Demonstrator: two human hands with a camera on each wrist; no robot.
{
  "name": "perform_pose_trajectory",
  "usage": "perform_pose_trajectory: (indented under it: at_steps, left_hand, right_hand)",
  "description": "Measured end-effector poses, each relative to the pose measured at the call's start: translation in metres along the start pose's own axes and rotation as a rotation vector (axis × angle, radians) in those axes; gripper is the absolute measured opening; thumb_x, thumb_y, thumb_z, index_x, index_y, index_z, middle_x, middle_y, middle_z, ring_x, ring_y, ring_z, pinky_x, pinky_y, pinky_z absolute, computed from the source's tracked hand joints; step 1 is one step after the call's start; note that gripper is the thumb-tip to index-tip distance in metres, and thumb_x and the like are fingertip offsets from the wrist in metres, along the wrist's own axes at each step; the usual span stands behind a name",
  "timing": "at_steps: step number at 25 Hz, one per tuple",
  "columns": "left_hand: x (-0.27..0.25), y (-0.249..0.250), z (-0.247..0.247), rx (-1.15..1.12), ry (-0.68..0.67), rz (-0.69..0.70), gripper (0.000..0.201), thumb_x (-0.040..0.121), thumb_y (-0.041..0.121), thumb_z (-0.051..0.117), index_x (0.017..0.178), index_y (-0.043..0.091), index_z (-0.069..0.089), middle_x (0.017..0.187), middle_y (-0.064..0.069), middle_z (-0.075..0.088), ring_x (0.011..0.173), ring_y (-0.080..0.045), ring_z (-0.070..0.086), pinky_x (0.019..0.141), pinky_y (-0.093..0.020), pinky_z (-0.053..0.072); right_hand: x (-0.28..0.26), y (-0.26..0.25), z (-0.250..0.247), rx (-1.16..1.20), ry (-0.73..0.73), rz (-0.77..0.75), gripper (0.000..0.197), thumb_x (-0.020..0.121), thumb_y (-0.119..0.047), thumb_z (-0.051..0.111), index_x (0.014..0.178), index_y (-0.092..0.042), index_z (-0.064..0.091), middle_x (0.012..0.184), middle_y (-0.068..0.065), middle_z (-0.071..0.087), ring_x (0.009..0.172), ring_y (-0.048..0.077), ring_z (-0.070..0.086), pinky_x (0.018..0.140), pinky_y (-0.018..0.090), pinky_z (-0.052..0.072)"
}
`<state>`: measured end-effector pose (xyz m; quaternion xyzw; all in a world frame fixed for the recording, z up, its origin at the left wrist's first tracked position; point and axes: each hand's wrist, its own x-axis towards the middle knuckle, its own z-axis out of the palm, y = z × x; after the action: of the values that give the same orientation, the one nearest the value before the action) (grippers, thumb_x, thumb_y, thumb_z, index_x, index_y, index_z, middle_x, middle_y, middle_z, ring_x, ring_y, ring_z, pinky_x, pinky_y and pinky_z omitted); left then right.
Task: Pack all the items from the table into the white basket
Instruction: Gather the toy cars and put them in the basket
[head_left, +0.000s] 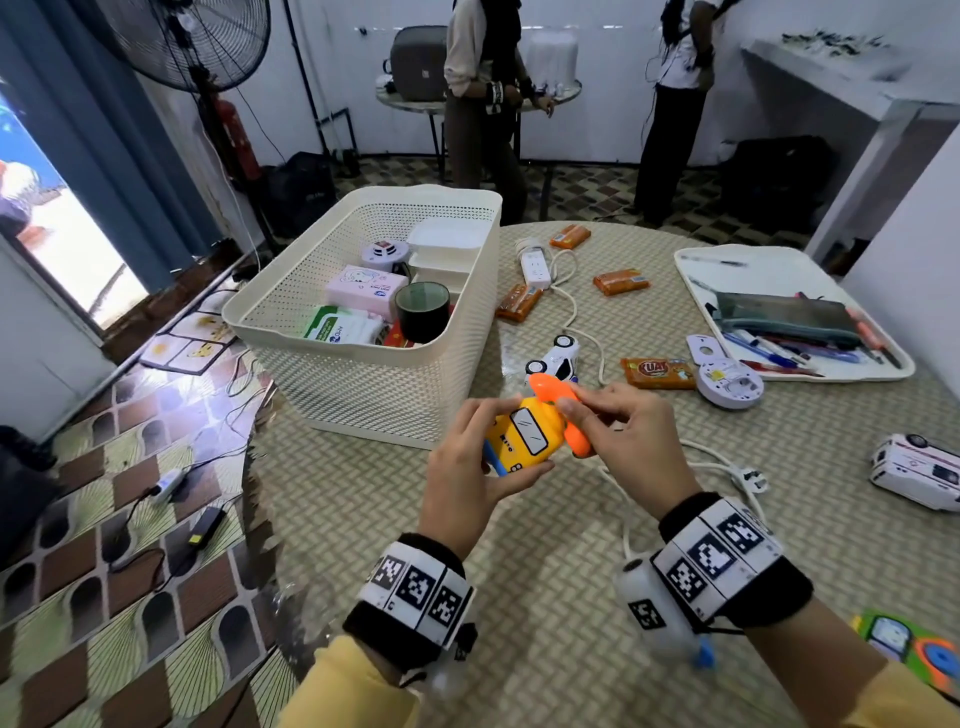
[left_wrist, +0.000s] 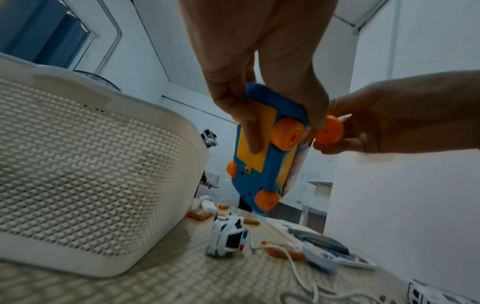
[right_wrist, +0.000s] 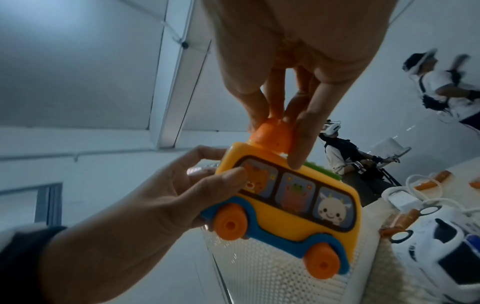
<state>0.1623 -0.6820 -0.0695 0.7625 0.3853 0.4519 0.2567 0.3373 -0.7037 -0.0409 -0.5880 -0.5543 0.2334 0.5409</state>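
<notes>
**Toy bus held in both hands beside the basket**

Toy bus (head_left: 524, 441), yellow with a blue underside, is up off the table (head_left: 519, 545) in the head view, just in front of the white basket (head_left: 363, 395). The left hand (head_left: 467, 478) grips its body, thumb below and fingers on the far side. The right hand (head_left: 628, 447) pinches the orange handle (head_left: 563, 410) that sticks up from the bus roof. Inside the basket lie white lidded boxes (head_left: 449, 236), a pink tissue pack (head_left: 363, 288), a wipes pack (head_left: 340, 325) and a dark cup (head_left: 422, 310). On the table beyond the hands are a white toy car (head_left: 556, 356), a power strip (head_left: 535, 265) with its cord, orange snack packets (head_left: 657, 373), a round white detector (head_left: 730, 383), a white toy van (head_left: 917, 470) and a white tray (head_left: 779, 260) with pens and a pencil case.

From the left wrist, the left hand (left_wrist: 259, 72) clasps the bus (left_wrist: 259, 164) from above, one finger laid along its blue base between the orange wheels; the right hand (left_wrist: 402, 115) nips the orange handle (left_wrist: 329, 130) at the side. The basket (left_wrist: 91, 164) stands to the left, the white car (left_wrist: 228, 236) on the table below.

From the right wrist, the right hand (right_wrist: 285, 72) closes its fingertips round the handle (right_wrist: 270, 135), one finger touching the roof. The left hand (right_wrist: 155, 205) holds the rear of the bus (right_wrist: 285, 205), thumb on the animal window sticker.
</notes>
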Motion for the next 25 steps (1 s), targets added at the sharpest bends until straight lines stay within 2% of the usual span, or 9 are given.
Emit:
perform_pose_trajectory:
  at_steps: [1,3,6,8,10,11,14,19,25]
  left_hand:
    - [-0.006,-0.007,0.004,-0.022,-0.008,-0.034,0.056,0.069,0.039,0.082,0.116,0.026,0.055,0.107,0.013,0.054,0.092,-0.001,0.054,0.068,-0.009,0.043]
    - [-0.022,-0.027,0.016,-0.064,-0.023,-0.149,0.058,0.070,0.045,0.079,0.120,0.029,0.054,0.115,0.012,0.052,0.100,-0.002,0.054,0.072,-0.016,0.048]
    - [-0.052,-0.063,0.036,-0.055,-0.086,-0.293,0.058,0.067,0.054,0.077,0.115,0.040,0.050,0.115,0.011,0.052,0.105,0.000,0.052,0.085,-0.027,0.047]
    - [-0.071,-0.075,0.047,-0.081,-0.116,-0.409,0.055,0.061,0.054,0.077,0.108,0.045,0.048,0.110,0.016,0.059,0.103,0.000,0.056,0.088,-0.030,0.046]
    - [-0.084,-0.082,0.057,-0.185,-0.103,-0.496,0.055,0.058,0.039,0.084,0.103,0.040,0.052,0.103,0.015,0.064,0.096,0.003,0.060,0.082,-0.019,0.046]
    - [-0.089,-0.086,0.062,-0.226,-0.093,-0.527,0.057,0.056,0.034,0.085,0.103,0.037,0.053,0.101,0.012,0.066,0.094,0.002,0.061,0.080,-0.017,0.047]
    - [-0.099,-0.093,0.073,-0.316,-0.070,-0.577,0.060,0.054,0.034,0.087,0.105,0.030,0.055,0.096,0.005,0.069,0.089,-0.009,0.065,0.076,-0.029,0.052]
    - [-0.099,-0.094,0.075,-0.402,-0.064,-0.624,0.057,0.062,0.011,0.088,0.109,0.012,0.056,0.097,-0.004,0.069,0.084,-0.009,0.064,0.071,-0.017,0.048]
    - [-0.099,-0.095,0.071,-0.373,-0.092,-0.638,0.057,0.062,0.016,0.088,0.109,0.013,0.055,0.098,0.000,0.069,0.087,-0.008,0.065,0.073,-0.018,0.049]
  right_hand:
    - [-0.002,0.005,0.003,-0.042,-0.033,0.000,0.024,0.085,-0.015,0.068,0.106,-0.005,0.071,0.070,-0.008,0.054,0.065,-0.004,0.054,0.062,0.013,0.044]
    - [-0.007,0.024,0.012,-0.149,-0.123,0.047,0.026,0.089,-0.015,0.063,0.113,-0.005,0.068,0.079,-0.002,0.057,0.073,-0.001,0.054,0.065,0.009,0.038]
    - [-0.021,0.059,0.028,-0.311,-0.231,0.226,0.031,0.091,-0.019,0.062,0.118,-0.005,0.066,0.096,0.015,0.061,0.086,0.021,0.057,0.077,0.026,0.043]
    - [-0.034,0.074,0.038,-0.371,-0.271,0.271,0.032,0.090,-0.023,0.062,0.119,-0.009,0.066,0.096,0.014,0.059,0.084,0.021,0.055,0.074,0.027,0.040]
    - [-0.043,0.079,0.045,-0.398,-0.307,0.257,0.032,0.089,-0.025,0.064,0.119,-0.013,0.066,0.090,0.010,0.055,0.080,0.017,0.053,0.069,0.023,0.035]
    - [-0.046,0.081,0.049,-0.404,-0.320,0.246,0.032,0.088,-0.024,0.066,0.118,-0.014,0.066,0.088,0.010,0.055,0.081,0.019,0.054,0.070,0.025,0.037]
    - [-0.050,0.087,0.055,-0.444,-0.360,0.229,0.036,0.082,-0.024,0.072,0.117,-0.015,0.067,0.089,0.011,0.059,0.085,0.023,0.059,0.077,0.033,0.045]
    - [-0.051,0.098,0.054,-0.500,-0.398,0.199,0.041,0.080,-0.027,0.074,0.118,-0.014,0.067,0.097,0.013,0.064,0.090,0.026,0.062,0.080,0.038,0.049]
    - [-0.050,0.101,0.054,-0.528,-0.433,0.201,0.041,0.079,-0.031,0.073,0.118,-0.017,0.067,0.099,0.012,0.068,0.090,0.024,0.065,0.079,0.039,0.051]
